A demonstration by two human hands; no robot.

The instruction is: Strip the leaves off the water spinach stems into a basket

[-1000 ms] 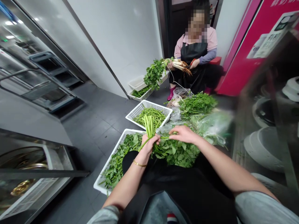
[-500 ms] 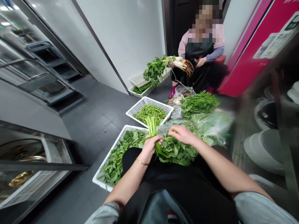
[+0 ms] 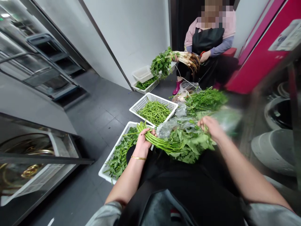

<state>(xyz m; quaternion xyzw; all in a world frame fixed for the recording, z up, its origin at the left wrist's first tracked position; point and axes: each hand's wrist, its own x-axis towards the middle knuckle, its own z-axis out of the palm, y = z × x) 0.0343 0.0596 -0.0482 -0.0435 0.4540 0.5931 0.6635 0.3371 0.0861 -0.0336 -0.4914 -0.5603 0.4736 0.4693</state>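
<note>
LEFT: left hand, fingers clamped on stems of greens bundle | RIGHT: right hand, fingers together, contact blurred | POSITION: bundle across apron, beside basket | METHOD: we hold stems parallel, grip firm

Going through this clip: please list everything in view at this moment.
leafy stem bunch: one, green, across the person's lap
basket of leafy greens: one, white, at lower left of the lap
basket of green beans: one, white, on the floor ahead
clear plastic bag: one, clear, behind the bunch
herb pile: one, green, ahead on the right
seated co-worker: one, black apron, far end, holding rooted greens
left hand: one, gripping the stems
right hand: one, at the stems, blurred
</note>
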